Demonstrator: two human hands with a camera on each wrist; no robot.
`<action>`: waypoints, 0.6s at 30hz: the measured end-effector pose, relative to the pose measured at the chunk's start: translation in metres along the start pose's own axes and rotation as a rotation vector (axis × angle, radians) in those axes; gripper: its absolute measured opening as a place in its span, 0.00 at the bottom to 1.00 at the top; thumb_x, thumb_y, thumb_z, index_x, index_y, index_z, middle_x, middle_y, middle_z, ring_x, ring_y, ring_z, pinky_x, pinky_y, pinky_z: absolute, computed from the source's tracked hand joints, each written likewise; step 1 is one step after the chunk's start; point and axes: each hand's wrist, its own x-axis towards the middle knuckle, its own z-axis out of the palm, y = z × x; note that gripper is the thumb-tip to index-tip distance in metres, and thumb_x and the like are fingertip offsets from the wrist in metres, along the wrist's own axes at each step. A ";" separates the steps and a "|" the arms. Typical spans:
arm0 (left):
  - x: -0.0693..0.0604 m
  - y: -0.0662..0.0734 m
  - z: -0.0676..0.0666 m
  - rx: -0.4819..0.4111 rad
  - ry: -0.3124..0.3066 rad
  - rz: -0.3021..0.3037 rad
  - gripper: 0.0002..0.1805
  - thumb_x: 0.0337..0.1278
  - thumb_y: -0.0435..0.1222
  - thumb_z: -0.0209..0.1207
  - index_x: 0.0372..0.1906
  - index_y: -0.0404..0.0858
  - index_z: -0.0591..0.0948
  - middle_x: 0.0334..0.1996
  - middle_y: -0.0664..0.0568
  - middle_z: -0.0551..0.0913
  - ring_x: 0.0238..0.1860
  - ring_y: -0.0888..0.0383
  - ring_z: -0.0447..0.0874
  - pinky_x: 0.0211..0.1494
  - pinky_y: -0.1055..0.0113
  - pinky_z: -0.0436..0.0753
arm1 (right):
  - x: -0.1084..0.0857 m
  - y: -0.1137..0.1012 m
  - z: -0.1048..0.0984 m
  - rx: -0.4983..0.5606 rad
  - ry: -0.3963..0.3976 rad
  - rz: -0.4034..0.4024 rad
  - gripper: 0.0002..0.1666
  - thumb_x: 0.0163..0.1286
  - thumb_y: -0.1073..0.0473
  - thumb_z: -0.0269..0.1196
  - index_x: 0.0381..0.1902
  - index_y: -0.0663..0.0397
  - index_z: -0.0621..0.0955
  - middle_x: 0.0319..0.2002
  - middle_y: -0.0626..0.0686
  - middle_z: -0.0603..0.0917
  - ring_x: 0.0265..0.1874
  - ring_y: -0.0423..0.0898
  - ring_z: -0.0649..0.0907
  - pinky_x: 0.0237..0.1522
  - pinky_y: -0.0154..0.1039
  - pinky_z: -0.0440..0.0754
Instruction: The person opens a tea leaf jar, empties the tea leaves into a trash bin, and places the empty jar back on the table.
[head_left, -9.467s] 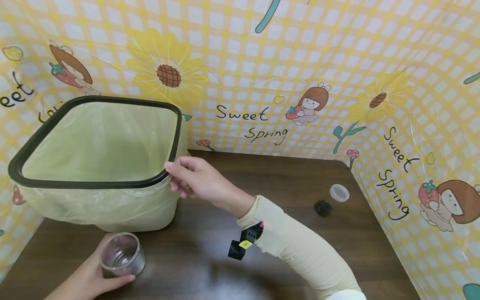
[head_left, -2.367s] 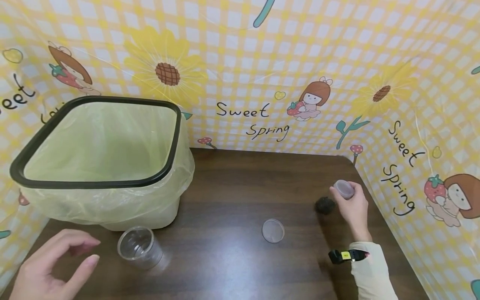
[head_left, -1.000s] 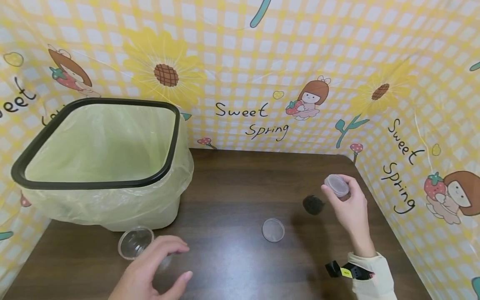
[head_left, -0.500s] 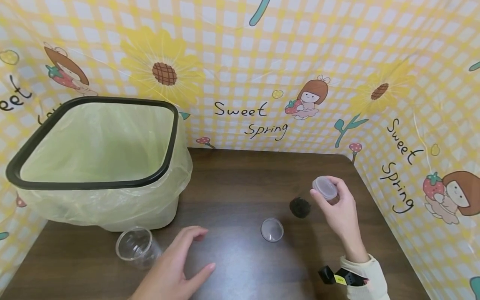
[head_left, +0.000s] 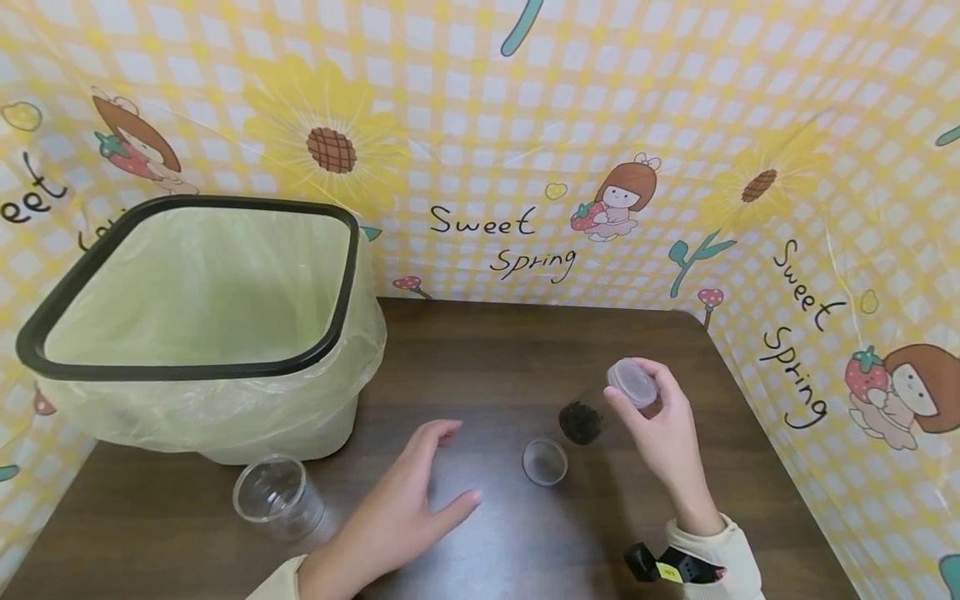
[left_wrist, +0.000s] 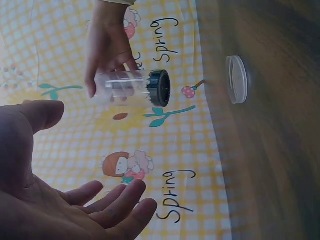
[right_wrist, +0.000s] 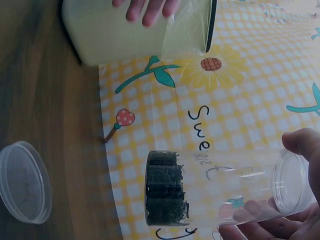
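Note:
My right hand [head_left: 667,433] grips a clear cylindrical jar [right_wrist: 225,185] around its upper part, thumb on one side and fingers on the other. Dark, leaf-like pieces [head_left: 580,422] fill the bottom of that jar; its round translucent top [head_left: 632,382] faces up, and whether it is capped is hard to tell. With fingers spread and palm turned toward the jar, my left hand [head_left: 397,508] holds nothing. Between the hands a clear round lid [head_left: 545,462] lies on the wooden table [head_left: 480,358]. A second clear jar [head_left: 281,498], seemingly empty, stands upright left of my left hand.
A large bin [head_left: 285,421] with a black rim and a pale yellow-green liner stands at the left, behind the second jar. Yellow checked cloth [head_left: 465,125] with flowers and figures covers the walls around the table.
Over the last second, my right hand has carried the jar leftward, closer to the lid. My left hand has moved right and slightly forward, away from the second jar. The lid has stayed put.

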 end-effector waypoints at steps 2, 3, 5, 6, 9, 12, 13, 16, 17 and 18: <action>0.005 -0.002 0.006 -0.020 -0.021 -0.008 0.40 0.55 0.43 0.73 0.70 0.39 0.67 0.63 0.53 0.75 0.65 0.54 0.75 0.63 0.50 0.77 | -0.001 0.001 0.003 0.033 -0.006 -0.014 0.26 0.68 0.64 0.69 0.61 0.62 0.75 0.51 0.57 0.80 0.43 0.39 0.81 0.42 0.27 0.80; 0.008 -0.002 0.009 -0.031 -0.031 -0.009 0.41 0.55 0.43 0.73 0.70 0.38 0.67 0.64 0.52 0.74 0.66 0.53 0.74 0.64 0.50 0.76 | -0.001 0.001 0.004 0.047 -0.010 -0.022 0.26 0.68 0.65 0.69 0.61 0.62 0.75 0.50 0.57 0.80 0.42 0.39 0.81 0.41 0.27 0.80; 0.014 -0.003 0.013 -0.049 -0.046 0.000 0.43 0.55 0.44 0.74 0.71 0.36 0.66 0.66 0.50 0.72 0.67 0.51 0.72 0.66 0.49 0.74 | -0.001 0.001 0.008 0.080 -0.019 -0.036 0.26 0.67 0.67 0.69 0.61 0.63 0.76 0.49 0.56 0.79 0.41 0.39 0.82 0.40 0.28 0.81; 0.017 -0.003 0.015 -0.058 -0.052 0.004 0.44 0.54 0.44 0.74 0.72 0.36 0.65 0.67 0.48 0.71 0.68 0.50 0.71 0.67 0.48 0.73 | -0.001 0.001 0.010 0.097 -0.024 -0.040 0.25 0.67 0.68 0.69 0.61 0.64 0.75 0.48 0.55 0.79 0.41 0.39 0.82 0.40 0.28 0.81; 0.028 -0.004 0.021 -0.084 -0.074 0.002 0.45 0.54 0.43 0.74 0.73 0.35 0.64 0.70 0.46 0.68 0.71 0.49 0.67 0.71 0.47 0.69 | -0.003 0.000 0.016 0.139 -0.039 -0.048 0.25 0.67 0.70 0.68 0.61 0.65 0.75 0.48 0.54 0.79 0.42 0.40 0.82 0.41 0.29 0.82; 0.036 -0.004 0.027 -0.105 -0.096 -0.019 0.46 0.55 0.44 0.74 0.74 0.36 0.63 0.72 0.44 0.66 0.73 0.49 0.65 0.71 0.47 0.69 | -0.004 -0.002 0.022 0.172 -0.058 -0.055 0.26 0.66 0.71 0.67 0.61 0.66 0.75 0.49 0.54 0.79 0.43 0.40 0.83 0.41 0.30 0.82; 0.039 -0.004 0.029 -0.113 -0.103 -0.025 0.47 0.55 0.44 0.73 0.74 0.36 0.62 0.73 0.44 0.65 0.73 0.48 0.64 0.71 0.46 0.69 | -0.004 -0.003 0.024 0.179 -0.062 -0.060 0.26 0.66 0.71 0.67 0.61 0.66 0.75 0.49 0.54 0.79 0.43 0.41 0.83 0.41 0.30 0.83; 0.046 -0.005 0.035 -0.124 -0.118 -0.039 0.48 0.55 0.46 0.73 0.75 0.36 0.61 0.74 0.43 0.63 0.73 0.48 0.63 0.71 0.46 0.69 | -0.006 -0.004 0.028 0.197 -0.072 -0.076 0.26 0.65 0.72 0.68 0.61 0.66 0.75 0.49 0.55 0.79 0.42 0.41 0.83 0.41 0.31 0.83; 0.049 -0.005 0.038 -0.127 -0.120 -0.043 0.49 0.55 0.46 0.74 0.76 0.37 0.60 0.74 0.43 0.63 0.73 0.48 0.63 0.71 0.46 0.69 | -0.006 -0.004 0.030 0.201 -0.075 -0.081 0.26 0.65 0.73 0.68 0.61 0.66 0.75 0.48 0.55 0.79 0.42 0.41 0.83 0.40 0.31 0.83; 0.051 -0.005 0.040 -0.126 -0.123 -0.045 0.50 0.54 0.47 0.74 0.76 0.37 0.59 0.74 0.43 0.62 0.74 0.47 0.63 0.71 0.46 0.68 | -0.007 -0.004 0.031 0.207 -0.079 -0.087 0.27 0.65 0.73 0.68 0.61 0.66 0.75 0.48 0.54 0.80 0.41 0.42 0.83 0.40 0.31 0.83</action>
